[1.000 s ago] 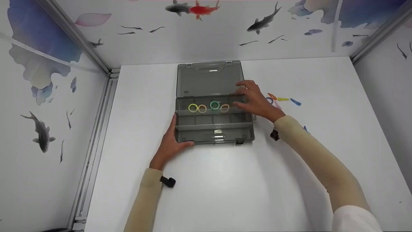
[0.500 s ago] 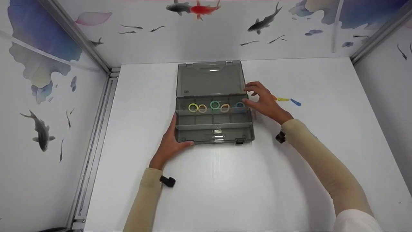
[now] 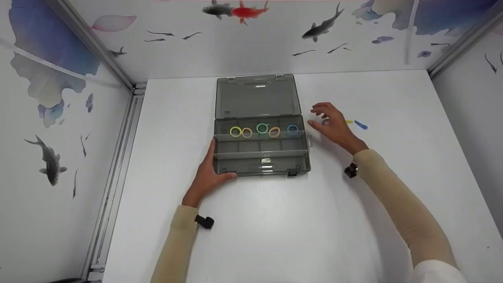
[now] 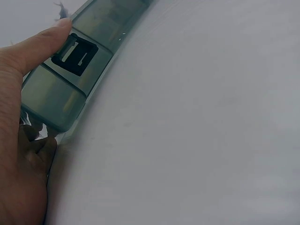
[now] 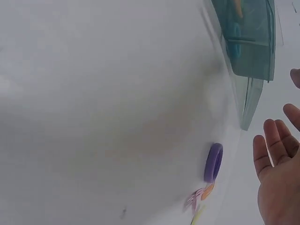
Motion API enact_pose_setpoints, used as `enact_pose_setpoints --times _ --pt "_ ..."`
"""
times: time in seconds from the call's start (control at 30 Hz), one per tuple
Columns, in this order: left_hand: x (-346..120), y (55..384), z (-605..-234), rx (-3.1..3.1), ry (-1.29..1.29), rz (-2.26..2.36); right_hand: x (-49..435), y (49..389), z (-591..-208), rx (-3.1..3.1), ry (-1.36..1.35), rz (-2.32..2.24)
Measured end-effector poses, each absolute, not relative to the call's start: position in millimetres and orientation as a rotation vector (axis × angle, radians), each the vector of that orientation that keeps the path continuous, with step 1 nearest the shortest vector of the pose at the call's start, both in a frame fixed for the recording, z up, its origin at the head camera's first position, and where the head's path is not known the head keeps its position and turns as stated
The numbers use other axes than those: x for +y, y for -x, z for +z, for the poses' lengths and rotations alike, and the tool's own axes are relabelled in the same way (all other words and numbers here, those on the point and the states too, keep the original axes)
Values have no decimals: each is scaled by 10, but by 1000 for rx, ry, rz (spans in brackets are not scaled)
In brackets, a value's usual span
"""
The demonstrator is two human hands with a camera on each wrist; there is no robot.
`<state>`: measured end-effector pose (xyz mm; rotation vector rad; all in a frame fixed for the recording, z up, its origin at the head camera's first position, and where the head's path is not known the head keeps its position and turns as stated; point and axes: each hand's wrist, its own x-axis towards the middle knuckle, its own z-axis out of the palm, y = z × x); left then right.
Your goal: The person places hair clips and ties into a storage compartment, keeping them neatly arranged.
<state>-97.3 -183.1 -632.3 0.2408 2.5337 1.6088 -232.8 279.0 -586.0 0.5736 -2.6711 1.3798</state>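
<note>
A grey see-through storage box [image 3: 239,163] lies with its lid [image 3: 257,98] folded back. My left hand [image 3: 205,179] holds its near left corner, thumb on the front wall and fingers along the left side. In the left wrist view the thumb [image 4: 44,44] presses beside the black latch [image 4: 75,54]. Several coloured rings, like small hair ties, stand in the back row, with a blue ring [image 3: 292,125] at the right end. My right hand [image 3: 337,125] hovers right of the box, fingers loosely bent, holding nothing. Near it a purple ring [image 5: 210,164] lies on the table.
Beyond the right hand lie a blue hair clip [image 3: 360,124] and a yellow clip [image 3: 349,122], partly covered by the hand. The right wrist view also shows an orange clip [image 5: 207,191] and a pink clip [image 5: 191,200]. Printed walls border the white table [image 3: 259,236].
My right hand has left the blue ring in the back row's right end and drawn away rightward, over the loose clips. The left hand and box have stayed put.
</note>
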Motion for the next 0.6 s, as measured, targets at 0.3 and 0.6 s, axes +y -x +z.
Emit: enact_pose_setpoints --times 0.3,0.6 --pt "-1834 970 -6311 2544 -241 1593 2986 2357 -5987 -2689 -554 1229" --pt "-1836 976 -6318 2545 -244 1598 3123 2351 -6059 -2643 -480 1274"
